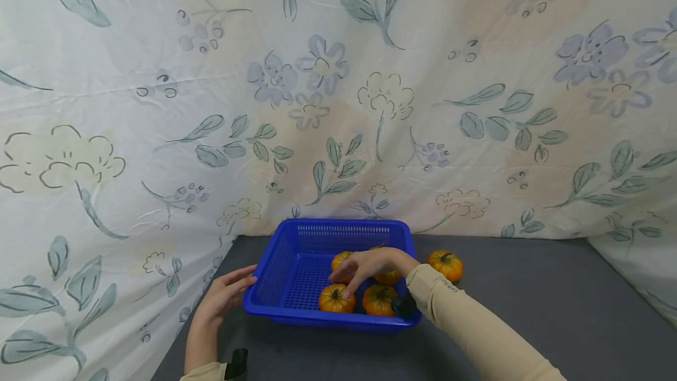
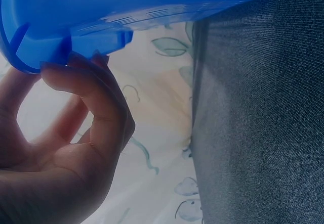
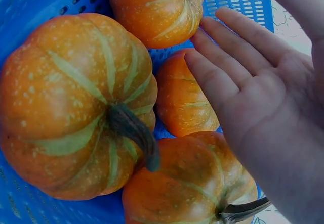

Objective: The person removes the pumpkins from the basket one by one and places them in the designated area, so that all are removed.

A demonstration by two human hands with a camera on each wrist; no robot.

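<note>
A blue plastic basket with slotted walls sits on the dark table. My left hand is at its left side; in the left wrist view, thumb and curled fingers pinch the basket's rim. My right hand is over the basket, among several small orange pumpkins. Its fingers extend nearly straight in the right wrist view, beside a pumpkin and holding nothing. The front left pumpkin lies just under the thumb in the head view; whether they touch I cannot tell. Part of the back pumpkins is hidden by the hand.
Outside the basket, one more pumpkin rests on the table to the right. A white floral cloth hangs behind the table and along its left and right sides.
</note>
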